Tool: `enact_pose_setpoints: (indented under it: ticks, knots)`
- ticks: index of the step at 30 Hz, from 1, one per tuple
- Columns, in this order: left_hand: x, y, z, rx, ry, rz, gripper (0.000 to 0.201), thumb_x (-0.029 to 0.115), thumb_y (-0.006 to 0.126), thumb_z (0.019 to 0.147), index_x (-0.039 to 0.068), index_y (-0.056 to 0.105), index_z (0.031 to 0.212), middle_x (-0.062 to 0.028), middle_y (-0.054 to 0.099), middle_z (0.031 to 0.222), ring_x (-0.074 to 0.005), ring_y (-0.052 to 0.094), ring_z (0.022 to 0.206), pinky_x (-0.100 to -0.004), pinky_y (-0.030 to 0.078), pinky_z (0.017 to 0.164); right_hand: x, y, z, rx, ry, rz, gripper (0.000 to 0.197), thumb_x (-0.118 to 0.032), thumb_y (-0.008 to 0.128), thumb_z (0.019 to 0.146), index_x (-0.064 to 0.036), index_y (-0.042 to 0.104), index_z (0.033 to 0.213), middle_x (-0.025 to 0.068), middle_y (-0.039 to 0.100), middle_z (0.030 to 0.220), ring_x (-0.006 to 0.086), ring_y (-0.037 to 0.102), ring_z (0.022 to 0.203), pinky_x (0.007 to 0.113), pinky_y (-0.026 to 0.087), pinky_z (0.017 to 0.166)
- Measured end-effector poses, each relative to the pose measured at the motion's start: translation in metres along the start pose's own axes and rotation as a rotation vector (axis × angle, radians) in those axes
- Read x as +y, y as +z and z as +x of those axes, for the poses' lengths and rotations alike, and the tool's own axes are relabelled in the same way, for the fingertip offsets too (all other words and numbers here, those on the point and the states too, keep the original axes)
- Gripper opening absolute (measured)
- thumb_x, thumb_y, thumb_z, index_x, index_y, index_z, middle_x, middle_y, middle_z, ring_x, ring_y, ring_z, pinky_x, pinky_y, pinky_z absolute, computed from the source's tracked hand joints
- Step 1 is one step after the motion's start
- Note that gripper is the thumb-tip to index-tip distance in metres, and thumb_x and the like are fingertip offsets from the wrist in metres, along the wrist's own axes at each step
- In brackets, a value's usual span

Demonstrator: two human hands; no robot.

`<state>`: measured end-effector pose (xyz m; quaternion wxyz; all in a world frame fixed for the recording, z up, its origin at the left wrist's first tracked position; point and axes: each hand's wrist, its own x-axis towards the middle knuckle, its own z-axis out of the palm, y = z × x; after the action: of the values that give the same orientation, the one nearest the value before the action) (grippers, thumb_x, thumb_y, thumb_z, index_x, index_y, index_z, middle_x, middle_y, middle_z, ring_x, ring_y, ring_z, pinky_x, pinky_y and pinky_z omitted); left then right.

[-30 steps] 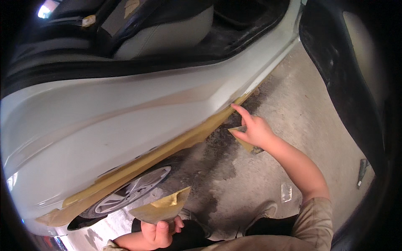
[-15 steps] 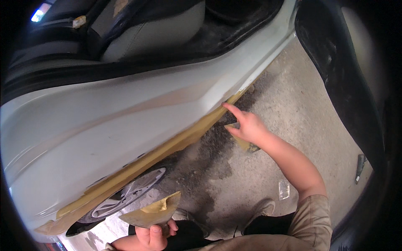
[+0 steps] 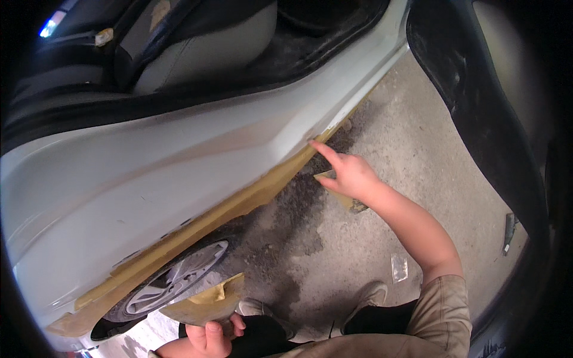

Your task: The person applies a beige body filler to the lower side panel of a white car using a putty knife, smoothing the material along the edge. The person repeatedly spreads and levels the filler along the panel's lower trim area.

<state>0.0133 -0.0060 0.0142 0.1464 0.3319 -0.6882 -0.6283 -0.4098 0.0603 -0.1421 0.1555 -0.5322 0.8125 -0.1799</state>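
Observation:
My right hand (image 3: 354, 178) reaches to the lower sill of a white car body (image 3: 161, 161), index finger stretched out with its tip touching the panel's edge just above the yellow-brown band (image 3: 239, 206). Beneath that hand is a flat yellow-smeared spreader (image 3: 345, 200), apparently held by the thumb and the other fingers, which are mostly hidden. Low in the view my left hand (image 3: 209, 339) grips a wide scraper (image 3: 200, 311) by its underside. A lump of yellow putty (image 3: 213, 295) lies on its blade, which is near the wheel.
A silver alloy wheel (image 3: 178, 277) sits under the sill. The opened car door (image 3: 459, 77) is at the right. On the concrete floor (image 3: 418, 149) lie a small clear plastic piece (image 3: 399, 268) and a dark tool (image 3: 509, 231). My shoes (image 3: 373, 293) are below.
The whole view has shifted slightly, so the car and floor appear further left. My right fingertip stays at the sill edge, and my left hand keeps the scraper.

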Motion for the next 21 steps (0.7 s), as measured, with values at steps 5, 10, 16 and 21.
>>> enact_pose_setpoints:
  ticks: [5,10,16,21]
  knots:
    - [0.008,-0.005,0.0,-0.051,-0.055,0.059,0.062,0.05,0.035,0.111,-0.005,0.057,0.096,-0.016,0.062,0.069,-0.0221,0.061,0.058,-0.0317,0.049,0.053,-0.002,0.01,0.002,0.027,-0.117,0.008,0.086,-0.03,0.076,0.09,-0.0275,0.028,0.161,0.0167,0.07,0.084,0.0373,0.072,0.076,0.049,0.06,0.069]
    - [0.008,-0.005,0.0,-0.069,-0.068,0.078,0.056,0.046,0.034,0.112,-0.005,0.056,0.1,-0.017,0.062,0.072,-0.023,0.061,0.057,-0.0323,0.05,0.054,0.006,0.011,0.008,0.004,0.02,-0.001,0.087,-0.029,0.079,0.086,-0.0311,0.032,0.159,0.0178,0.07,0.083,0.0397,0.071,0.075,0.049,0.06,0.069]
    - [0.002,-0.001,0.0,-0.03,0.02,0.046,0.051,0.042,0.033,0.113,-0.005,0.051,0.107,-0.0186,0.063,0.074,-0.0236,0.061,0.058,-0.0324,0.05,0.054,0.016,0.005,0.01,-0.013,0.09,-0.069,0.088,-0.028,0.078,0.087,-0.0322,0.029,0.16,0.018,0.069,0.081,0.0399,0.07,0.075,0.05,0.059,0.069]
    - [0.005,0.001,-0.004,0.007,0.013,0.02,0.056,0.045,0.033,0.112,-0.006,0.053,0.101,-0.0178,0.063,0.07,-0.0231,0.061,0.057,-0.0328,0.05,0.052,0.012,-0.006,0.008,0.004,0.079,-0.033,0.092,-0.029,0.079,0.086,-0.0325,0.027,0.162,0.0177,0.069,0.08,0.0394,0.071,0.075,0.05,0.059,0.07]
